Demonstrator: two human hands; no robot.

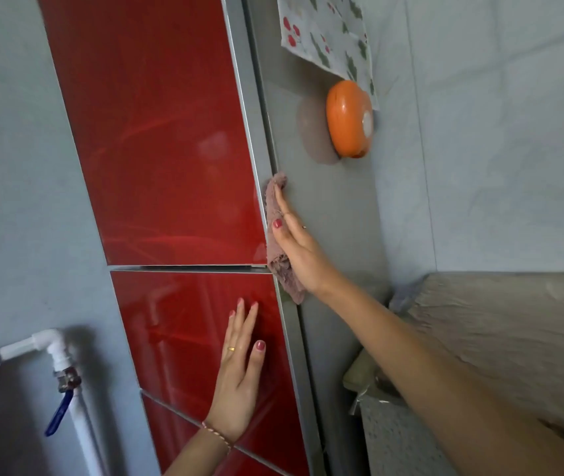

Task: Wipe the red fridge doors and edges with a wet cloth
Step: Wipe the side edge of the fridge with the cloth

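The right hand (294, 249), fingers straight, pressed a pinkish cloth (278, 242) against the grey edge of the red fridge (170, 139), at the seam between the upper and middle doors, while the left hand (239, 379) lay flat with fingers spread on the glossy middle door (184, 324). An orange dome-shaped object (349, 118) and a cherry-print cloth (328, 32) hung on the fridge's grey side panel (335, 207). Pale grey walls enclosed the fridge, with a white pipe (57, 352) carrying a blue-handled valve (59, 412) to its left and a covered tabletop (500, 331) to its right.
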